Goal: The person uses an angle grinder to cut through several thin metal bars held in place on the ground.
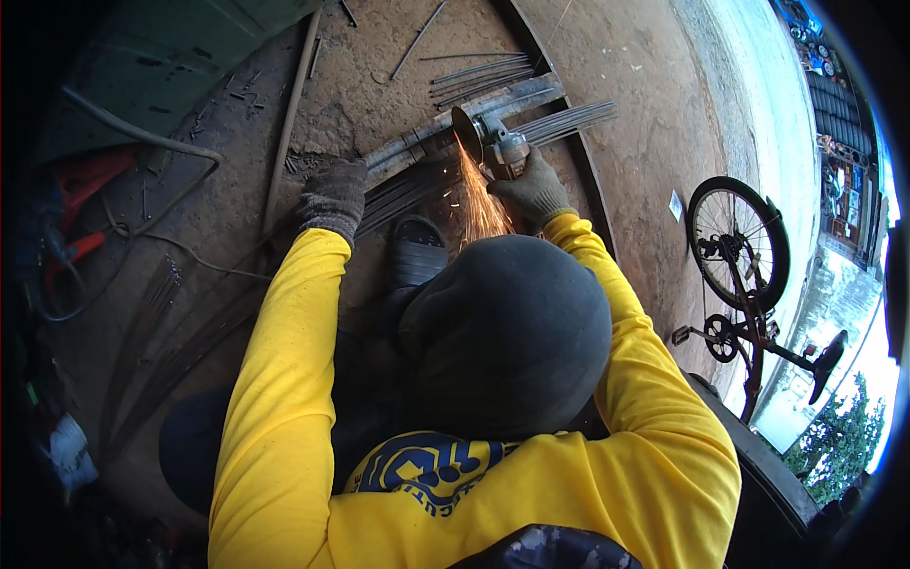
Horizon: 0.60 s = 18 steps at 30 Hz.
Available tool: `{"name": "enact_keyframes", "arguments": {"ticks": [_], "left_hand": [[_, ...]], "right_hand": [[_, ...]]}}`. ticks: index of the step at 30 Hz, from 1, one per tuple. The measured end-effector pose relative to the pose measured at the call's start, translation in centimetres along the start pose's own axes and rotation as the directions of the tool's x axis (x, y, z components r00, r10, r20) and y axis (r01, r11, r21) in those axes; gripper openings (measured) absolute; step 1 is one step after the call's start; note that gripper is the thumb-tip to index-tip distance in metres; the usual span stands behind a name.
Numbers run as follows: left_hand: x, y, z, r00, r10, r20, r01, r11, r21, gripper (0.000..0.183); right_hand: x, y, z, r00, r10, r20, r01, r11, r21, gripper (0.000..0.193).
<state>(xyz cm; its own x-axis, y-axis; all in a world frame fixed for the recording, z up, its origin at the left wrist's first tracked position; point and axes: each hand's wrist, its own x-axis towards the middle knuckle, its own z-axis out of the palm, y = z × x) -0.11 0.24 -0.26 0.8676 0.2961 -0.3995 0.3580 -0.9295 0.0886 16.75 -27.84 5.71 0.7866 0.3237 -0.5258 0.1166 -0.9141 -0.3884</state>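
Observation:
My right hand (pixel 536 190), in a knitted work glove, is closed on the body of an angle grinder (pixel 512 152). The grinder's disc (pixel 466 135) meets the long metal bar (pixel 519 98), and orange sparks (pixel 479 213) stream back between my arms. My left hand (pixel 334 196), also gloved, is closed at the bar's near-left end; its fingertips are partly hidden. Thin rods (pixel 573 121) lie in a bundle beneath and beside the bar, continuing past my left glove. A grey sandal (pixel 417 251) stands close behind the rods, near the sparks.
Short rods (pixel 483 76) lie beyond the bar. To the left are a long pipe (pixel 292 123), a grey cable (pixel 180 144) and red-handled equipment (pixel 90 185). A dark rounded form (pixel 512 332) blocks the view between my yellow sleeves. A bicycle (pixel 744 256) stands at the right.

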Motion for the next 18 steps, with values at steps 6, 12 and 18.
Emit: {"name": "enact_keyframes", "arguments": {"ticks": [6, 12, 18], "left_hand": [[0.4, -0.4, 0.8, 0.999, 0.016, -0.036, -0.017, 1.000, -0.013, 0.027], [0.4, -0.1, 0.6, 1.000, -0.016, -0.015, 0.016, 0.999, -0.034, 0.026], [0.3, -0.2, 0.6, 0.999, -0.006, -0.038, 0.006, 1.000, -0.021, 0.025]], "right_hand": [[1.2, 0.1, -0.2, 0.999, 0.019, 0.038, -0.019, 1.000, 0.003, 0.112], [0.9, 0.4, 0.1, 1.000, -0.022, 0.020, 0.021, 1.000, 0.015, 0.108], [-0.7, -0.5, -0.5, 0.999, 0.048, 0.023, -0.050, 0.995, 0.082, 0.097]]}}
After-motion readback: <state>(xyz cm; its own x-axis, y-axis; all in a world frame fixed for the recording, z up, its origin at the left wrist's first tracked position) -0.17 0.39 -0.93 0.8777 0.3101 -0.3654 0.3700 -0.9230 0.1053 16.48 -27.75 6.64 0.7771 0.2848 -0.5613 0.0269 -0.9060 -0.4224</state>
